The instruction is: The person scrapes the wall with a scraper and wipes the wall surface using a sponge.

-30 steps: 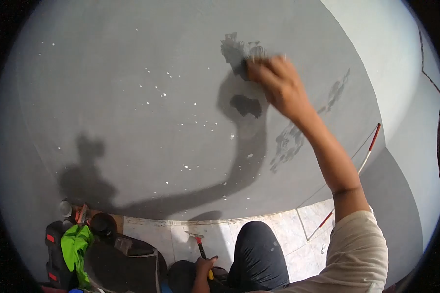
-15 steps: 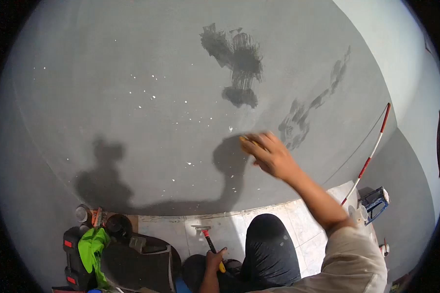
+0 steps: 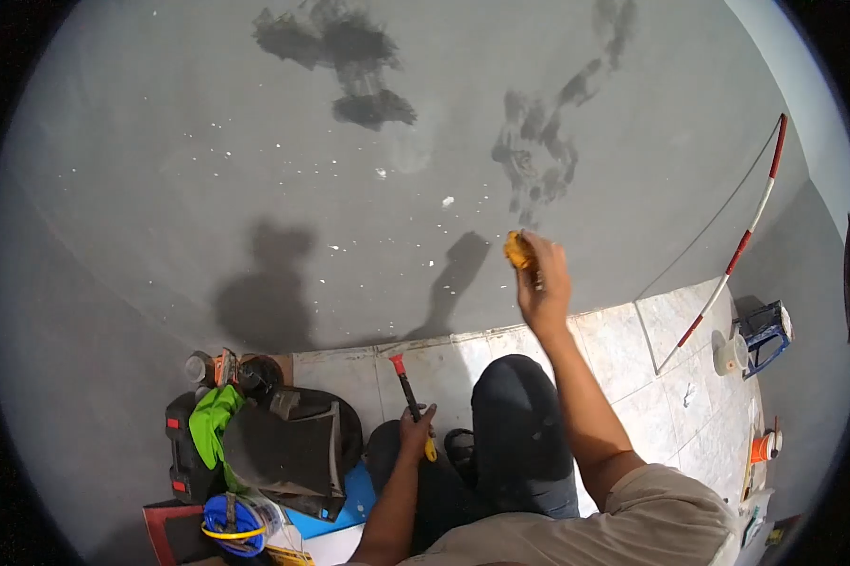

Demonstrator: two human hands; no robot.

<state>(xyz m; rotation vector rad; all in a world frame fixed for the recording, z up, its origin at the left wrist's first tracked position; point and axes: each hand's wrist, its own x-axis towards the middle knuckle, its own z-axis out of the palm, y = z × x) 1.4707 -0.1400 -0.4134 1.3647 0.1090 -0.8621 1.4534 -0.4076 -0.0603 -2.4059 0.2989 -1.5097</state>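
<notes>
Your hands are well apart, each closed on something: your right hand (image 3: 550, 288) pinches a yellow sponge (image 3: 516, 251) between thumb and fingers, and your left hand (image 3: 416, 432) wraps the black handle of a scraper (image 3: 407, 389) low down by your knee. The sponge is up in front of the grey wall (image 3: 208, 198), below the dark smears (image 3: 538, 151), seemingly off the surface. Expect it to be light, soft and perhaps slick if damp; grip it across its back with spread fingers. The scraper looks stiff and fairly light, best held mid-handle.
</notes>
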